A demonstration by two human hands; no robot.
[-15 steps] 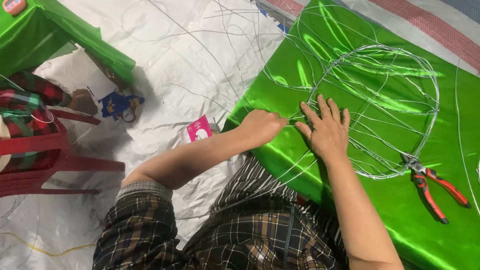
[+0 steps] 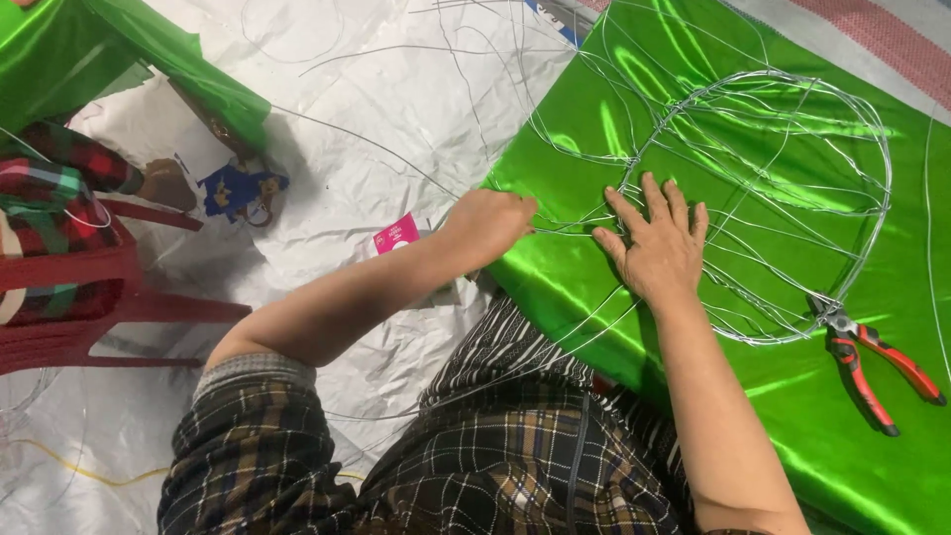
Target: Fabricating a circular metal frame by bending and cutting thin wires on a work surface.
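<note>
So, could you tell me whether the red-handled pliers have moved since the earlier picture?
No. The red-handled pliers lie on the green foil at the wire frame's lower right edge, as before.

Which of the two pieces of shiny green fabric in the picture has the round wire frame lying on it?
The large shiny green fabric sheet on the right, under the right hand, carries the round wire frame. The smaller green fabric piece at top left carries none.

Wire frame (image 2: 763, 198) lies on cloth (image 2: 842, 416), pliers (image 2: 877, 362) just right of its lower edge; small card (image 2: 396, 234) on sheet (image 2: 396, 99) left of cloth, chair (image 2: 89, 297) far left.
</note>
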